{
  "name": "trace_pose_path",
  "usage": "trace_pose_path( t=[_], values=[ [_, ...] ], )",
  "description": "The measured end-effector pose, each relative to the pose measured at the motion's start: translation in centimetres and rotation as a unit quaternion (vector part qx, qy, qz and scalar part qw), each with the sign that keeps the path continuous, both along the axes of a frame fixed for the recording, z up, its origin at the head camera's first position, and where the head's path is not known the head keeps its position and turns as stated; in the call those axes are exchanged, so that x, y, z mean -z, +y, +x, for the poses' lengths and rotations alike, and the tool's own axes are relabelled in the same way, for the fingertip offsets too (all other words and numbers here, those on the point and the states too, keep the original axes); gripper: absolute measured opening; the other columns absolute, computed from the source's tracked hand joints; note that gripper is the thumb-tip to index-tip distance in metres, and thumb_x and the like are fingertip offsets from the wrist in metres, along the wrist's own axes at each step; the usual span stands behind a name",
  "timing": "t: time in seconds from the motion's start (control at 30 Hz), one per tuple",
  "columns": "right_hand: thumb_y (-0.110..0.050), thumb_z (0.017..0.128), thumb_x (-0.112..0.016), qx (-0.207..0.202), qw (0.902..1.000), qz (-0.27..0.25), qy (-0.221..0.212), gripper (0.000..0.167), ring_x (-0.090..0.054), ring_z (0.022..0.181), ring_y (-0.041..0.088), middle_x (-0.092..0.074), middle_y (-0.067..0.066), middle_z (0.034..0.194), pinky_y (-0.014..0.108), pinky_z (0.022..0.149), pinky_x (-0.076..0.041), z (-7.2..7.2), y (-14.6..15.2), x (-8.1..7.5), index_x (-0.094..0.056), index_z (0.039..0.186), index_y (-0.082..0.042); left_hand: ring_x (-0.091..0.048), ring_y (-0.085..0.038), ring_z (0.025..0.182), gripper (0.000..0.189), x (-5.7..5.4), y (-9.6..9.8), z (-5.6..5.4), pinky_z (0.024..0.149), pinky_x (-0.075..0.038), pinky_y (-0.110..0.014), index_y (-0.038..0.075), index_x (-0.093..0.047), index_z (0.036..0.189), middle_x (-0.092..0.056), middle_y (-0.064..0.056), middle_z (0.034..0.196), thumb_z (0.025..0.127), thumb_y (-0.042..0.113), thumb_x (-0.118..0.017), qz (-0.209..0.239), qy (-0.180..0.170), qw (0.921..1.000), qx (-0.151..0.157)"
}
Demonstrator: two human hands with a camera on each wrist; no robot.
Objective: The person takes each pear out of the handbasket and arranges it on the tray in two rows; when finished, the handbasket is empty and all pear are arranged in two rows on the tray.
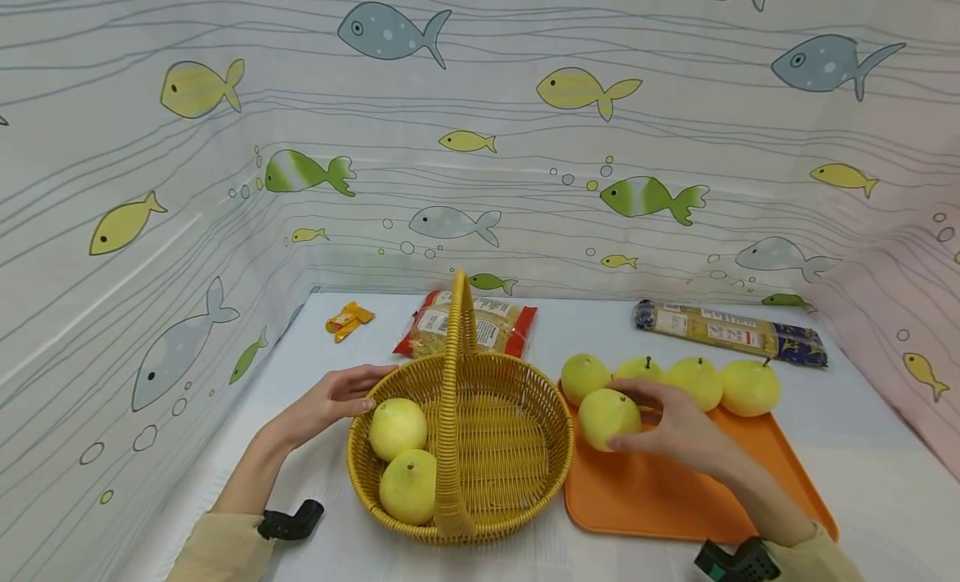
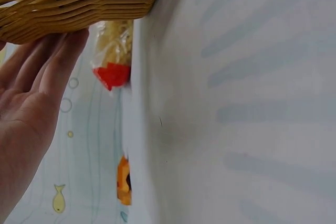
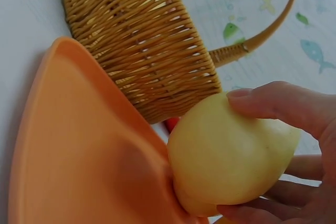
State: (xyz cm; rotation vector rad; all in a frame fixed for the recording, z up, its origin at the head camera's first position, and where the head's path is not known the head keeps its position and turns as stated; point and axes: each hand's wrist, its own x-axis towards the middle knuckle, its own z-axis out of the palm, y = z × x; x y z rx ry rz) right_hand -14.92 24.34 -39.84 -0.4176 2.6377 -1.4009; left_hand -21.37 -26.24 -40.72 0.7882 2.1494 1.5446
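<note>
Sleeves: beige cuffs, the left sleeve (image 1: 223, 549) at the front left of the wicker basket (image 1: 502, 449), the right sleeve (image 1: 813, 559) at its front right.
Black wrist devices: one (image 1: 291, 521) left of the basket, the other (image 1: 738, 561) at its front right.
Basket: golden-brown, upright, its tall handle (image 1: 447, 398) arching from front rim to back.
Pears inside: two pears (image 1: 408, 488), pale yellow, left of the handle, one behind the other.
Left hand (image 1: 341, 396): at the basket's left side; fingers extended, close together, laid against the outer wicker wall, thumb at the rim.
Right hand (image 1: 678, 423): to the right of the basket, thumb and fingers pinching a pear from opposite sides.
Held pear (image 1: 606, 421): just beside the basket's right rim, outside it; whether it touches the tray cannot be told.
Orange tray (image 1: 660, 499): just right of the basket.
Row of four pears (image 1: 697, 383): to the basket's right, along the tray's far edge, most with stalks showing.
Noodle packs: a clear pack with red ends (image 1: 491, 322) directly behind the basket; a long pack with dark blue ends (image 1: 731, 332) behind it and well to the right.
Orange-wrapped snack (image 1: 348, 319): behind the basket, to the left.
Fish-print sheet (image 1: 517, 173): behind the basket and along both sides.
</note>
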Motion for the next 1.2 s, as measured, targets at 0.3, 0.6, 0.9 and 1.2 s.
trace_pose_path(
  t=[0.3, 0.6, 0.9, 1.2],
  values=[
    [-0.04, 0.071, -0.09, -0.019, 0.9988, 0.044, -0.014, 0.073, -0.061, 0.119, 0.026, -0.064, 0.004, 0.131, 0.037, 0.094, -0.051, -0.2, -0.3, 0.7, -0.063, 0.134, -0.015, -0.054, -0.006, 0.13, 0.052, 0.0, 0.0, -0.1, 0.099, -0.048, -0.023, 0.001, -0.041, 0.15, -0.043, -0.025, 0.152, 0.101, 0.008, -0.053, 0.004, 0.0, 1.0, 0.005],
    [-0.035, 0.071, -0.09, -0.038, 0.9985, 0.024, -0.031, 0.072, -0.06, 0.121, 0.033, -0.063, 0.009, 0.133, 0.026, 0.085, -0.054, -0.4, -0.5, 1.6, -0.062, 0.134, -0.012, -0.055, -0.008, 0.13, 0.051, 0.1, 0.0, 0.0, 0.099, -0.048, -0.023, 0.002, -0.041, 0.15, -0.044, -0.023, 0.152, 0.101, 0.008, -0.053, 0.002, 0.006, 1.0, 0.004],
    [-0.036, 0.072, -0.089, -0.032, 0.9989, 0.023, -0.025, 0.072, -0.06, 0.12, 0.032, -0.063, 0.007, 0.131, 0.027, 0.085, -0.055, -0.4, -0.7, 1.9, -0.061, 0.134, -0.012, -0.055, -0.007, 0.129, 0.051, 0.1, 0.0, 0.0, 0.099, -0.048, -0.023, 0.003, -0.042, 0.15, -0.045, -0.023, 0.152, 0.101, 0.008, -0.054, 0.0, 0.006, 1.0, 0.003],
    [-0.041, 0.074, -0.088, -0.023, 0.9987, 0.045, -0.005, 0.071, -0.062, 0.117, 0.028, -0.066, 0.004, 0.128, 0.031, 0.088, -0.053, -0.2, -1.0, 2.0, -0.061, 0.134, -0.014, -0.055, -0.007, 0.129, 0.052, 0.1, 0.0, 0.0, 0.099, -0.048, -0.023, 0.002, -0.041, 0.15, -0.043, -0.024, 0.152, 0.101, 0.008, -0.054, -0.001, 0.003, 1.0, 0.0]
  ],
)
